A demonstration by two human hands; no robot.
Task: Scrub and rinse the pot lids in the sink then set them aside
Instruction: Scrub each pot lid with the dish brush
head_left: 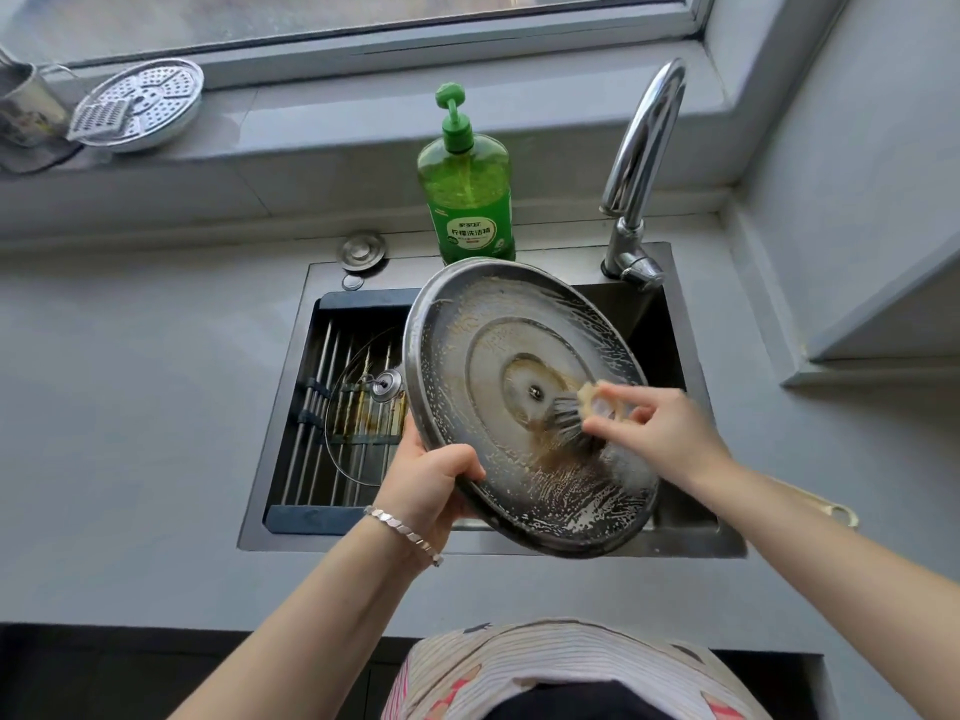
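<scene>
Over the sink [337,542], the left hand [431,480] is gripping the lower rim of a soapy metal lid [519,345] and holding it tilted. The right hand [660,428] is pinching a blurred sponge [592,397] and pressing it against the lid near its centre. A glass lid [358,444] is lying on the rack [304,449] in the left side of the sink.

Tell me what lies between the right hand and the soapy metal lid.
In the head view, a scouring pad, pinched by the right hand, presses against the soapy underside of the metal lid.
</scene>
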